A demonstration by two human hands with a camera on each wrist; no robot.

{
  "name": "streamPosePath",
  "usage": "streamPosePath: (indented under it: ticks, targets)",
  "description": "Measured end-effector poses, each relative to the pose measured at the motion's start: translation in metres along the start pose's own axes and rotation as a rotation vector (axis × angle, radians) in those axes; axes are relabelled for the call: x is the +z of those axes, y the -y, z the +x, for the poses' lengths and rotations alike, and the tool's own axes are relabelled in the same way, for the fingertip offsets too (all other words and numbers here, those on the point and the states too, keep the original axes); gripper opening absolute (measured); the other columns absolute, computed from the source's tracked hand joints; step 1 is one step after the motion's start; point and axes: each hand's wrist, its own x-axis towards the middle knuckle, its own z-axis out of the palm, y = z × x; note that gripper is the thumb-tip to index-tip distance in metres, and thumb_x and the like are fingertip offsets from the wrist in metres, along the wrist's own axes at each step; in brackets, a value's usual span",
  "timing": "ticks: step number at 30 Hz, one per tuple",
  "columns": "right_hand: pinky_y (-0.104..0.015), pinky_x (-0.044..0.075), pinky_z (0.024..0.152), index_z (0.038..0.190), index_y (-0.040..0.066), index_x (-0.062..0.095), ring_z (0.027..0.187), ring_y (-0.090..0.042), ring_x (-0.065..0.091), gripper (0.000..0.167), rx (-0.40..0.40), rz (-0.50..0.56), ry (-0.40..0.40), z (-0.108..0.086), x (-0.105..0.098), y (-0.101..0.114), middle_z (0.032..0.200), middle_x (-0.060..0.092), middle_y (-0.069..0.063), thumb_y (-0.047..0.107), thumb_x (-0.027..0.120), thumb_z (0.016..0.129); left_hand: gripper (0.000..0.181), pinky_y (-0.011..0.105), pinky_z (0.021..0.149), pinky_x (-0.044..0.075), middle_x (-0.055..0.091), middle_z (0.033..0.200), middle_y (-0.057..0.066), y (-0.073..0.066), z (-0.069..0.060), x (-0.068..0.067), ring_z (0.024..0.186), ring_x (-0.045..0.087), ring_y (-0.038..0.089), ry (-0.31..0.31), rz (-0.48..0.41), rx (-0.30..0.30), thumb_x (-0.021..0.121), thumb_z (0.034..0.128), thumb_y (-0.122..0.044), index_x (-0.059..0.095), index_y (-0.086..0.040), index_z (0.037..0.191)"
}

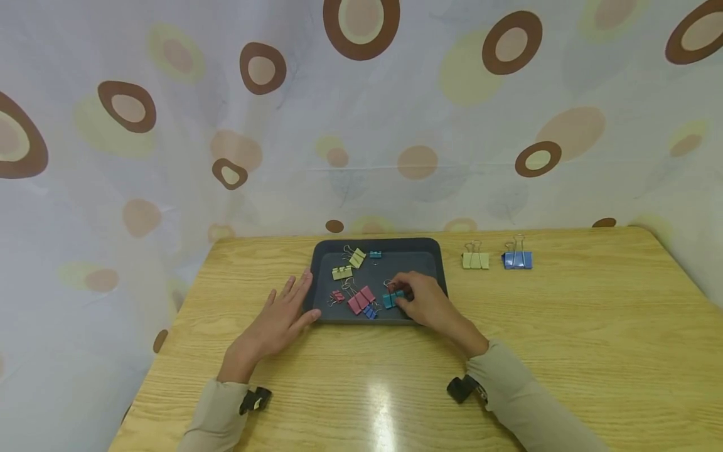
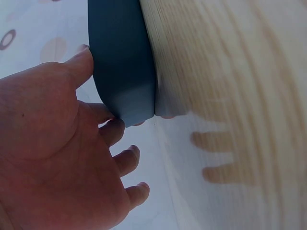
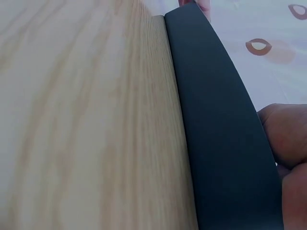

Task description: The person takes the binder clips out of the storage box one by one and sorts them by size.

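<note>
A dark tray [image 1: 418, 267] on the table holds several binder clips. My left hand [image 1: 279, 320] rests against the tray's left front corner with fingers extended; in the left wrist view, the thumb and fingertips of the left hand [image 2: 62, 143] touch the tray's outer wall [image 2: 122, 57]. Over the tray's right part, my right hand [image 1: 426, 301] pinches a teal binder clip [image 1: 391, 300] between thumb and fingers. Beside it lie a large pink binder clip [image 1: 361, 300] and a small blue one [image 1: 369, 312]. In the right wrist view the tray wall [image 3: 220, 124] hides the fingertips.
Also in the tray are two yellow binder clips [image 1: 342, 273], a small red one [image 1: 337, 295] and a small teal one [image 1: 375, 255]. Right of the tray, a yellow clip [image 1: 476, 260] and a blue clip [image 1: 517, 260] stand on the table [image 1: 593, 326]. A patterned curtain hangs behind.
</note>
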Motion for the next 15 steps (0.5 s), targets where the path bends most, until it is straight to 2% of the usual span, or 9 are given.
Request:
streamPosePath:
  ticks: [9,15]
  targets:
    - [-0.032,0.059,0.074,0.105,0.003,0.073,0.085,-0.019,0.069,0.015,-0.012,0.026,-0.016,0.0006,-0.0021,-0.0013,0.101,0.072,-0.009,-0.003,0.073,0.091,0.077,0.069,0.119,0.008,0.01,0.171,0.008,0.0024,0.0023,0.0026,0.156,0.009,0.04,0.004,0.01,-0.004,0.046,0.1091,-0.045,0.012,-0.006,0.165]
    - [-0.032,0.059,0.076,0.105,0.004,0.074,0.087,-0.021,0.069,0.013,-0.006,0.123,-0.033,-0.0016,-0.0082,-0.0015,0.101,0.071,-0.009,0.001,0.075,0.092,0.076,0.068,0.12,0.008,0.009,0.171,0.008,0.0012,0.0039,0.0021,0.156,0.009,0.039,0.007,0.015,-0.007,0.046,0.1091,-0.045,0.012,-0.007,0.165]
